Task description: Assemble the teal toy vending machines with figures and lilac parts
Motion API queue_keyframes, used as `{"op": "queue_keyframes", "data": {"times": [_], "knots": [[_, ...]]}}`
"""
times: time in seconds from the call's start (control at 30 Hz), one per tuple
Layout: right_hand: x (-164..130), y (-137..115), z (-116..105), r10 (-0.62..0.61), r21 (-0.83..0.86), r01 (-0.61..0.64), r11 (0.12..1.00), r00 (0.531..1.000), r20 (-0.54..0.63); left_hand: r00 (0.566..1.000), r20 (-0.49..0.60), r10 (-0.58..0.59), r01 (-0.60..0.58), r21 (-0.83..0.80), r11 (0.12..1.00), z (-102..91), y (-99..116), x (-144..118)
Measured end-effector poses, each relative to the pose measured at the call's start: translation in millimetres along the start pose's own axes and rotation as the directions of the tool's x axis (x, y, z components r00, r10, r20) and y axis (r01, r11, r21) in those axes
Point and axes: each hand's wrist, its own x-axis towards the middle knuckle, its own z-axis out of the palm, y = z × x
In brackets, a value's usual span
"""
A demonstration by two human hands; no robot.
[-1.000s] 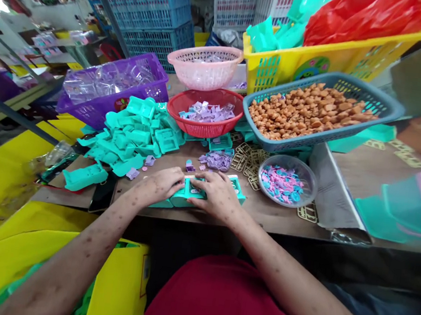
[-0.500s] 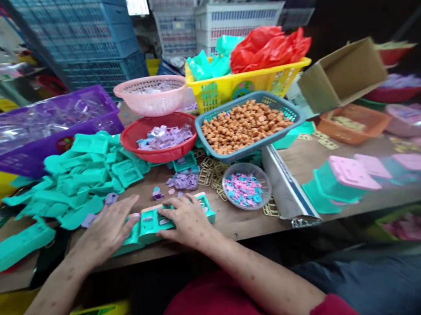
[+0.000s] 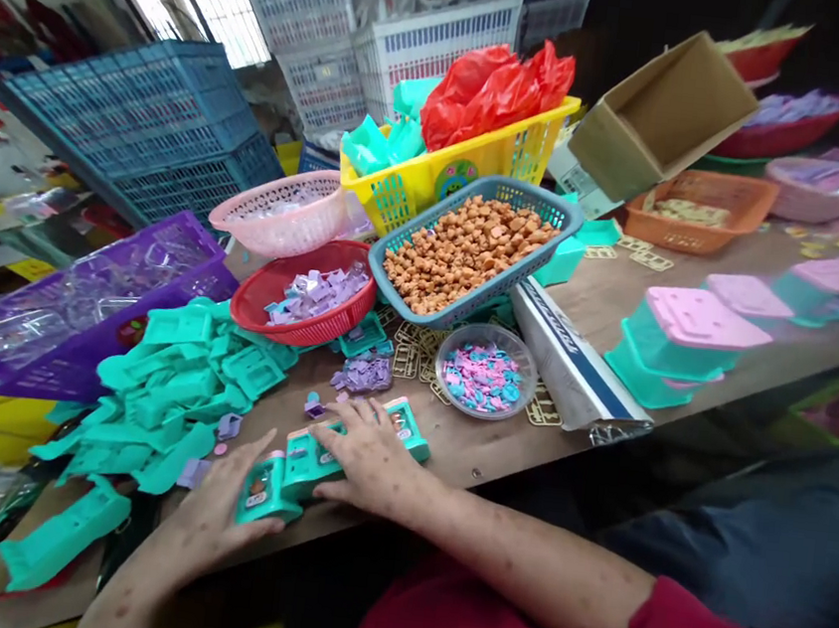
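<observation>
My left hand (image 3: 215,512) is closed around the left end of a small teal plastic toy case (image 3: 270,490), thumb at the front edge and fingers behind. A clear window with small printed and brown bits shows on its face. My right hand (image 3: 378,460) lies over a row of similar teal cases (image 3: 305,464), its fingers across the top and its thumb along the front side; the hand hides part of them. Another teal case (image 3: 407,428) shows beyond my right fingers. Small purple pieces (image 3: 362,372) lie just behind the row.
Left stands a heap of teal parts (image 3: 181,369) beside a purple basket (image 3: 17,362). Behind are a red bowl (image 3: 298,326) of lilac pieces, a grey-blue basket (image 3: 457,308) of brown pieces and a clear tub (image 3: 448,397) of pink and blue bits. Pink-lidded boxes (image 3: 704,319) stand right.
The camera view has tilted and shifted. My left hand has moved slightly down, and the teal case beside it now shows its windowed face. My right hand stays on the row.
</observation>
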Motion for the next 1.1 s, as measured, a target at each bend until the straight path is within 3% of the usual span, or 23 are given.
{"op": "queue_keyframes", "data": {"times": [0.17,0.3,0.53,0.77,0.83,0.9,1.0,1.1], "knots": [[0,2,-12,-0.043,-0.018,0.046,0.999,0.990,0.136,0.995,0.078,-0.059,0.058,0.015,0.998,-14.3,37,17],[-2,7,-17,-0.053,-0.032,0.059,0.998,0.987,0.150,0.994,0.093,-0.049,0.057,-0.080,0.995,-22.0,47,25],[-1,16,-16,-0.052,-0.027,0.057,0.998,0.984,0.172,0.991,0.116,-0.073,0.087,-0.122,0.989,-20.8,44,22],[-3,24,-14,-0.063,0.039,0.056,0.998,0.979,0.195,0.993,0.107,-0.048,0.060,-0.110,0.992,6.4,15,14],[-3,30,-8,-0.071,0.048,0.063,0.997,0.978,0.194,0.995,0.098,-0.017,0.031,-0.143,0.989,0.9,11,15],[-2,36,4,-0.104,0.036,0.100,0.994,0.980,0.168,0.992,0.114,0.055,-0.034,-0.180,0.983,-24.0,13,20],[-2,47,32,-0.152,-0.040,0.154,0.987,0.987,0.053,0.990,0.099,0.104,-0.086,-0.174,0.981,-92.5,22,40],[-6,56,64,-0.114,-0.073,0.111,0.991,0.992,-0.044,0.992,-0.103,0.074,-0.089,-0.148,0.985,-164.4,29,91]]}}
